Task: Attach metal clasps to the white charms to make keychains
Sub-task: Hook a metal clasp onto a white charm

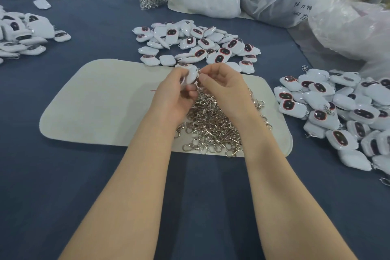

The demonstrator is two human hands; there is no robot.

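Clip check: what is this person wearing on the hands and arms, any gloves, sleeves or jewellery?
Nothing is worn. The left hand and right hand have no gloves and no rings that show. Both forearms are uncovered to the frame's bottom edge: no sleeves, watch or bracelet in view.

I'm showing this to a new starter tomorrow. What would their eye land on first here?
Most likely the two hands meeting above the pale mat: the left hand grips a white charm while the right hand pinches a small metal clasp at its edge. Next, the glinting heap of loose clasps on the mat beneath the wrists, and the charm pile beyond the mat and the one at the right.
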